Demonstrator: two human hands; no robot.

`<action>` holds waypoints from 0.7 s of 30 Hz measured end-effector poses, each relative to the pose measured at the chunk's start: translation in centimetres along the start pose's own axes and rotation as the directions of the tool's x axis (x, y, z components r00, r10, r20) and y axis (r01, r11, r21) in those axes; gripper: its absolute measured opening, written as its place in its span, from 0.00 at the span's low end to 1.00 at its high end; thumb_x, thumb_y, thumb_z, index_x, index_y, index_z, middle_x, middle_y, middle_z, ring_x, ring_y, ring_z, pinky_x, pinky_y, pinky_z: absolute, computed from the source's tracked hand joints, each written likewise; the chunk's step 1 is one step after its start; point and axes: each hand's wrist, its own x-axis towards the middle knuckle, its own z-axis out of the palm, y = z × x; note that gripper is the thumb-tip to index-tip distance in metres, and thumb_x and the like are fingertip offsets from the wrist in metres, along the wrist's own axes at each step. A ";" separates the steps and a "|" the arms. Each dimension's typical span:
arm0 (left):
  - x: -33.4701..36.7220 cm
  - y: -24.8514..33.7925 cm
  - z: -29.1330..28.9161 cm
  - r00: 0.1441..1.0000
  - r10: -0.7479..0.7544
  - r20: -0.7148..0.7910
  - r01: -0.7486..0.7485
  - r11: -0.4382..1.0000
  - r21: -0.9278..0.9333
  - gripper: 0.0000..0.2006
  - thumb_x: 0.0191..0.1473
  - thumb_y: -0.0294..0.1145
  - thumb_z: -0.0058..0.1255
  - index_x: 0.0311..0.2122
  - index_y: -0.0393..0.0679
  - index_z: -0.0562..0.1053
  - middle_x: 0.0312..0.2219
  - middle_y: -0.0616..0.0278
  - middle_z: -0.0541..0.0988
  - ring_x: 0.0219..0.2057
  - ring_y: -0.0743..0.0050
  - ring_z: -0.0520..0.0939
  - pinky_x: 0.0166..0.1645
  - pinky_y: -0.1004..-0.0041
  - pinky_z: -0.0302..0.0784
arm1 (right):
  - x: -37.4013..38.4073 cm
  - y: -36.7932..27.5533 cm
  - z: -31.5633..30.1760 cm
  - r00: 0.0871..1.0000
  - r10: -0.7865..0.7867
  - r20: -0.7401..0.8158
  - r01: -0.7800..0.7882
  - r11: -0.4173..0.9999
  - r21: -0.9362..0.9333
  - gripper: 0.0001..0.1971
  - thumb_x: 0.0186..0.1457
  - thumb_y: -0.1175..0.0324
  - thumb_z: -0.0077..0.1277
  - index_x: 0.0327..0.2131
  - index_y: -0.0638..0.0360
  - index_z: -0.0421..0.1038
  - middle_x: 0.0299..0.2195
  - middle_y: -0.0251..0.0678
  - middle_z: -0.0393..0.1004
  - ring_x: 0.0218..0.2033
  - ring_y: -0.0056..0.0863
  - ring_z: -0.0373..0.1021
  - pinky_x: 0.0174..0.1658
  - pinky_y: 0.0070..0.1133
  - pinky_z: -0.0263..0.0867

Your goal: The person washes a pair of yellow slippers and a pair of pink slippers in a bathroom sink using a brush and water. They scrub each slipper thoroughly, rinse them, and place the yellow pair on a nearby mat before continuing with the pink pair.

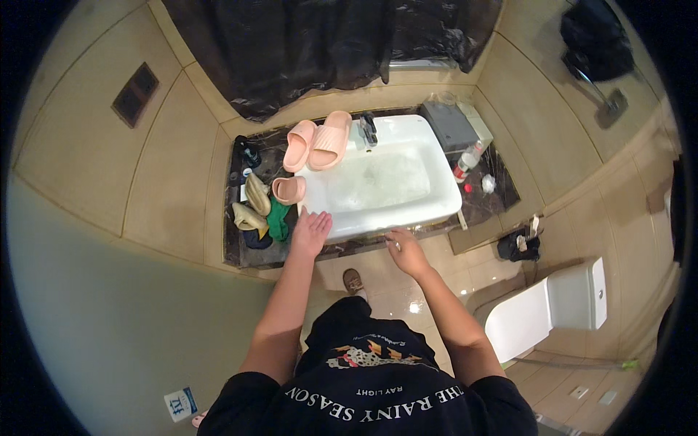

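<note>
Nearest pink slipper (291, 190) lies just beyond the left hand (311, 232)

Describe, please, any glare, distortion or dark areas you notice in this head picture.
In the head view, fisheye distortion bows the wall seams, and black fills the corners; bright glare spots dot the floor; highlights streak the dark plastic sheet; the white sink looks bright.

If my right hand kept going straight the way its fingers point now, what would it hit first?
Probably the front rim of the white sink, just ahead of your right hand. The hand's height is hard to judge; if higher, it might pass over the rim.
</note>
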 end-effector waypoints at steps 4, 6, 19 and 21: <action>6.9 1.0 1.9 0.986 -0.104 -0.129 0.042 0.911 -0.410 0.50 0.50 0.50 0.59 0.63 0.32 0.41 0.59 0.44 0.54 0.59 0.48 0.62 0.61 0.55 0.63 | 6.2 4.7 0.4 0.995 -0.024 0.098 0.044 0.977 -0.208 0.13 0.52 0.67 0.53 0.40 0.64 0.75 0.45 0.52 0.72 0.49 0.49 0.68 0.52 0.34 0.63; 10.4 1.6 1.0 0.980 -0.143 -0.141 0.057 0.870 -0.490 0.50 0.46 0.48 0.62 0.61 0.31 0.42 0.56 0.45 0.57 0.56 0.47 0.65 0.60 0.53 0.65 | 8.2 5.4 0.8 0.983 0.088 0.159 -0.021 0.924 -0.381 0.17 0.55 0.58 0.50 0.42 0.61 0.74 0.48 0.48 0.71 0.51 0.46 0.66 0.54 0.41 0.60; 11.8 4.0 1.1 0.981 0.178 -0.077 -0.192 0.834 -0.517 0.16 0.60 0.26 0.42 0.52 0.36 0.65 0.49 0.52 0.73 0.50 0.58 0.75 0.56 0.60 0.73 | 15.3 13.2 0.6 0.747 0.406 0.526 -0.152 0.875 -0.460 0.23 0.55 0.55 0.48 0.52 0.54 0.68 0.57 0.46 0.61 0.61 0.44 0.53 0.63 0.41 0.46; 8.7 3.4 3.6 0.970 0.160 -0.182 -0.205 0.943 -0.264 0.15 0.60 0.26 0.42 0.52 0.37 0.65 0.49 0.53 0.73 0.50 0.57 0.75 0.57 0.59 0.73 | 15.2 13.9 1.4 0.913 0.337 0.229 -0.150 0.801 -0.580 0.26 0.52 0.56 0.52 0.54 0.52 0.65 0.59 0.47 0.57 0.62 0.46 0.51 0.63 0.39 0.47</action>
